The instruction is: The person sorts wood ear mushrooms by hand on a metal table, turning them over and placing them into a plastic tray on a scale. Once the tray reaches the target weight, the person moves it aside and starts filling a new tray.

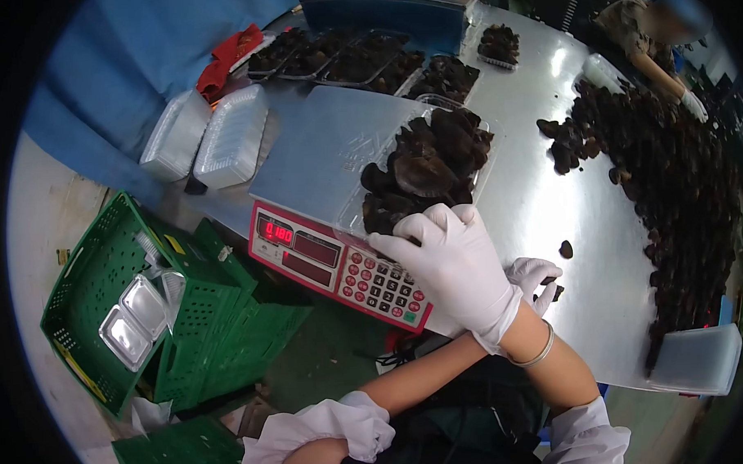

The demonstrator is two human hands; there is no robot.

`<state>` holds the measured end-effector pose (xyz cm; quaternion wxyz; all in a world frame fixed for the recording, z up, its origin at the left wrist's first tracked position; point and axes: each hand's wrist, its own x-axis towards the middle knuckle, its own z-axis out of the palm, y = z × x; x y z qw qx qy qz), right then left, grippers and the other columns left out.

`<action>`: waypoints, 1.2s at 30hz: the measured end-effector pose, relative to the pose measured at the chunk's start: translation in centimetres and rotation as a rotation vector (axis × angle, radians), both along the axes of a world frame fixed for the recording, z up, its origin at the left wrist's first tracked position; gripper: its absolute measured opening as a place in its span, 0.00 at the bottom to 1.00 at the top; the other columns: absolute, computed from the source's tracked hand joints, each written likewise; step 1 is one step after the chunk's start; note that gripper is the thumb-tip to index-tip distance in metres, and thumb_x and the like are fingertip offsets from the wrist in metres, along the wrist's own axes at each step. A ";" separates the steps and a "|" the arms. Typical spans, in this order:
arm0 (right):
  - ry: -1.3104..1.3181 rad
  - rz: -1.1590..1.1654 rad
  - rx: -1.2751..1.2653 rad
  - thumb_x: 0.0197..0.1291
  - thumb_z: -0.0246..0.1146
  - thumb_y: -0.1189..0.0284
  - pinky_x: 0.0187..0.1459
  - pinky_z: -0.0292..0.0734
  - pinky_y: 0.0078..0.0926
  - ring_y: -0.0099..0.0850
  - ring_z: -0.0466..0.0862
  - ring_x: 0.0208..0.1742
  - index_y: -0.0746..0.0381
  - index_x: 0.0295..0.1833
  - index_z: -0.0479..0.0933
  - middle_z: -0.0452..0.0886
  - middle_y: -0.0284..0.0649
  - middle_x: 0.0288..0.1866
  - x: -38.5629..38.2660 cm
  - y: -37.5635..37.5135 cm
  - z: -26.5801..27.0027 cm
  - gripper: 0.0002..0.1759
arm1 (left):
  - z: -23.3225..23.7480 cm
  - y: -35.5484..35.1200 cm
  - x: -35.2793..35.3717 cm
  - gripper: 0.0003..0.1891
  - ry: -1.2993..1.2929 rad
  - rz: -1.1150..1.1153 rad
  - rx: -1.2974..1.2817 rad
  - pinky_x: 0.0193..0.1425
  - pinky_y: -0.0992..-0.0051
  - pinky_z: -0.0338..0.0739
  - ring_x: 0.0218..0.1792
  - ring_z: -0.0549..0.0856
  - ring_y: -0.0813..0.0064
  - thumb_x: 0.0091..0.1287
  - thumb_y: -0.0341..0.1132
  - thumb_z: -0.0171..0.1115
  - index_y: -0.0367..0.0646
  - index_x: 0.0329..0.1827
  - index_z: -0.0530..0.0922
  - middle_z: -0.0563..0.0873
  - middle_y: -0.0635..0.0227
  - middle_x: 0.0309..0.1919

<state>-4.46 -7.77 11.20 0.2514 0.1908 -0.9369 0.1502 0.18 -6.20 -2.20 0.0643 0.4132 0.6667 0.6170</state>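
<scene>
A clear plastic tray [360, 219] heaped with dark wood ear mushrooms [422, 169] sits on the plate of a red-and-white digital scale [340, 266], whose display reads 0.180. At the tray's near end, my gloved right hand [454, 266] is closed with its fingers bent down onto the mushrooms, tips hidden. My left arm crosses beneath the right one. Over the steel table [535, 218], my gloved left hand [534, 277] pinches a small dark mushroom piece [549, 291]. A single loose piece [565, 250] lies just beyond it.
A large mushroom pile [672, 180] covers the table's right side, with a co-worker's gloved hand [694, 106] at its far end. Filled trays [365, 56] line the back. Stacked empty trays [232, 139] stand left of the scale, above green crates [186, 320]. More clear containers [699, 360] sit front right.
</scene>
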 end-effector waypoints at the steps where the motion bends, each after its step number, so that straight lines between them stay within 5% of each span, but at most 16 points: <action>1: 0.004 0.008 0.008 0.49 0.67 0.75 0.48 0.69 0.32 0.31 0.78 0.44 0.51 0.58 0.84 0.82 0.31 0.45 -0.1 0.1 0.2 0.26 | 0.0 -0.1 0.0 0.10 0.015 0.004 0.013 0.62 0.60 0.74 0.55 0.81 0.58 0.65 0.27 0.64 0.44 0.48 0.83 0.86 0.65 0.50; 5: 0.095 -0.110 -0.646 0.45 0.66 0.85 0.52 0.77 0.33 0.39 0.82 0.50 0.60 0.47 0.87 0.83 0.40 0.46 2.6 1.5 1.4 0.21 | 1.3 -1.0 0.6 0.10 -0.156 -0.066 0.044 0.66 0.60 0.73 0.57 0.81 0.61 0.70 0.33 0.64 0.45 0.52 0.82 0.86 0.66 0.50; 7: 0.121 -0.278 -0.845 0.48 0.61 0.90 0.57 0.76 0.30 0.35 0.81 0.53 0.67 0.53 0.82 0.82 0.44 0.50 5.7 3.7 0.5 0.23 | -3.0 1.5 0.7 0.10 -0.311 -0.139 0.000 0.67 0.62 0.72 0.57 0.81 0.63 0.73 0.38 0.60 0.45 0.52 0.81 0.85 0.65 0.49; 10: 0.182 -0.507 -1.037 0.63 0.56 0.91 0.57 0.76 0.25 0.28 0.81 0.51 0.68 0.56 0.80 0.80 0.40 0.52 9.6 8.6 -3.0 0.18 | 0.8 -0.5 0.1 0.07 -0.040 0.001 0.055 0.58 0.60 0.76 0.50 0.82 0.57 0.66 0.32 0.63 0.42 0.44 0.81 0.86 0.61 0.43; 13: 0.116 -0.789 -0.965 0.67 0.59 0.86 0.56 0.76 0.23 0.23 0.82 0.49 0.68 0.61 0.79 0.82 0.37 0.53 14.8 12.8 -6.2 0.17 | 1.0 -0.5 0.2 0.04 -0.098 -0.035 0.054 0.57 0.60 0.77 0.48 0.83 0.58 0.65 0.29 0.65 0.42 0.41 0.82 0.86 0.64 0.41; 17: -0.144 -0.837 -0.835 0.69 0.60 0.83 0.53 0.75 0.21 0.23 0.81 0.48 0.67 0.62 0.79 0.83 0.36 0.50 19.6 15.2 -9.6 0.17 | 1.4 -0.7 0.4 0.04 -0.075 -0.085 0.118 0.55 0.61 0.78 0.47 0.83 0.58 0.64 0.28 0.66 0.41 0.39 0.81 0.86 0.63 0.40; 20: -0.065 -0.877 -0.840 0.71 0.60 0.81 0.50 0.74 0.19 0.21 0.78 0.46 0.65 0.65 0.77 0.79 0.35 0.53 19.4 15.1 -13.8 0.18 | 1.1 -0.3 0.8 0.05 0.008 -0.068 0.196 0.55 0.60 0.79 0.48 0.83 0.57 0.63 0.29 0.68 0.41 0.39 0.81 0.85 0.62 0.41; 23: -0.130 -0.948 -1.126 0.71 0.60 0.80 0.50 0.74 0.19 0.21 0.77 0.46 0.65 0.65 0.77 0.78 0.35 0.56 19.3 14.3 -12.2 0.18 | 0.9 -0.3 0.6 0.05 0.025 -0.082 0.088 0.56 0.60 0.79 0.49 0.83 0.57 0.63 0.29 0.68 0.41 0.40 0.81 0.86 0.62 0.42; 24: -0.056 -0.929 -0.894 0.71 0.62 0.79 0.50 0.75 0.20 0.22 0.78 0.46 0.66 0.64 0.78 0.78 0.37 0.57 18.9 14.0 -12.1 0.17 | 0.9 -0.3 0.6 0.06 0.052 -0.079 0.105 0.57 0.60 0.79 0.50 0.83 0.57 0.63 0.30 0.68 0.42 0.41 0.82 0.85 0.61 0.43; 31: -0.011 -0.898 -0.793 0.72 0.62 0.77 0.55 0.78 0.24 0.28 0.82 0.52 0.67 0.63 0.77 0.79 0.44 0.58 18.3 12.6 -10.7 0.16 | 2.1 -4.6 3.4 0.10 0.176 -0.172 0.078 0.62 0.59 0.77 0.52 0.83 0.57 0.62 0.27 0.66 0.42 0.46 0.83 0.86 0.62 0.47; 33: 0.007 -0.874 -0.724 0.74 0.58 0.75 0.55 0.78 0.25 0.29 0.82 0.53 0.67 0.65 0.75 0.79 0.45 0.58 19.6 14.4 -12.8 0.17 | 2.2 -6.5 4.3 0.10 0.226 -0.190 0.005 0.56 0.62 0.80 0.48 0.84 0.57 0.62 0.28 0.67 0.42 0.46 0.85 0.86 0.62 0.47; 35: 0.079 -0.872 -1.108 0.75 0.56 0.73 0.58 0.77 0.28 0.34 0.81 0.54 0.66 0.66 0.74 0.79 0.47 0.59 18.8 15.0 -12.5 0.18 | 1.4 -8.0 5.0 0.10 0.238 -0.205 -0.028 0.54 0.63 0.81 0.47 0.85 0.58 0.61 0.28 0.68 0.42 0.46 0.85 0.87 0.63 0.45; 36: 0.085 -0.854 -1.080 0.75 0.57 0.71 0.61 0.76 0.31 0.37 0.80 0.58 0.65 0.68 0.73 0.78 0.51 0.61 18.2 16.4 -13.2 0.20 | 1.2 -8.5 5.2 0.10 0.241 -0.241 -0.026 0.54 0.63 0.81 0.47 0.85 0.58 0.61 0.28 0.68 0.42 0.46 0.85 0.87 0.63 0.45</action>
